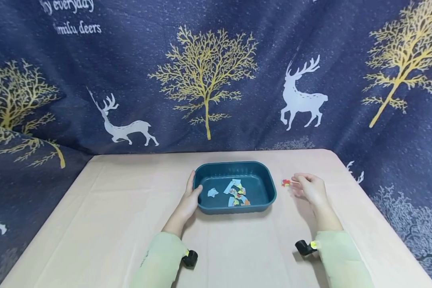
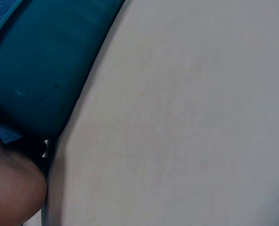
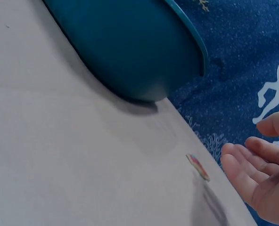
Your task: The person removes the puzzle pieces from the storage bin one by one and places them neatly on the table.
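Observation:
A dark teal plastic basin [image 1: 234,210] stands on the table, and my left hand [image 1: 188,202] grips its left end, thumb over the rim. Inside lie several flat, irregular printed pieces, light blue with yellow and orange, some overlapping; one light blue piece [image 1: 213,192] lies apart on the left. Right of the basin, a small red and yellow piece [image 1: 286,183] lies on the table. Close by it hovers my right hand [image 1: 312,193], fingers loosely bent with nothing between them. In the right wrist view, a gap separates this hand [image 3: 259,174] from the piece [image 3: 197,167].
A pale cloth covers the table [image 1: 93,224]. Behind it hangs a dark blue curtain [image 1: 237,132] with white deer and yellow trees. Black wrist devices [image 1: 190,259] are fixed at both pale green sleeves [image 1: 158,256].

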### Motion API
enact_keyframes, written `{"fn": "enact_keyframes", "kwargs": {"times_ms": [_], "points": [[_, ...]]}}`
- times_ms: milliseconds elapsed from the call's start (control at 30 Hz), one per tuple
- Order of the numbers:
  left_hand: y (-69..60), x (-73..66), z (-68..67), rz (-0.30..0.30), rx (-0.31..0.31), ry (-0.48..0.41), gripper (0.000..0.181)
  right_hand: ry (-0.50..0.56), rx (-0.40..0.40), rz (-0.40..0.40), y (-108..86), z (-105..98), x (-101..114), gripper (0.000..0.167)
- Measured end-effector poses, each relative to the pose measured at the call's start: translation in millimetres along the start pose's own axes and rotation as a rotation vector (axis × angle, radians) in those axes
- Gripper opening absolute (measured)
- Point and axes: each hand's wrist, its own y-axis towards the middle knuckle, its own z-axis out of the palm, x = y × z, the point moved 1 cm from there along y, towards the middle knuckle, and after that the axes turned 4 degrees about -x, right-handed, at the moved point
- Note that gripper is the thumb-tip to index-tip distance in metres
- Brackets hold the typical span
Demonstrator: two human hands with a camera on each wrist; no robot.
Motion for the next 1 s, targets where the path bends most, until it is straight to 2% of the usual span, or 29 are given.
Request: {"fn": "enact_keyframes", "kwargs": {"times_ms": [200,300,433,567,733,1000], "points": [[-0.5,0.9,0.8,0.0,-0.004,-0.002,0.06,-0.008,0.03,-0.027,-3.1,3.6,7.0,0.052],[-10.4,-13.9,-1.4,-0.004,0.011,-0.007,0.06,-0.025,0.038,-0.063,-1.9,6.3,9.6,0.052],[-24.3,-34.3,-4.7,-0.009,0.031,-0.011,0.061,0.009,0.062,-0.109,-2.0,10.7,14.3,0.052],[-24.6,-35.2,-4.9,-0.008,0.029,-0.016,0.061,0.033,0.123,-0.168,-7.1,13.9,24.1,0.053],[-23.8,-35.5,-4.4,-0.004,0.024,-0.017,0.061,0.034,0.152,-0.197,-11.3,18.5,32.7,0.051],[-24.4,-34.0,-5.1,-0.01,0.025,-0.009,0.06,-0.041,0.172,-0.235,-14.9,30.8,42.6,0.05]]}}
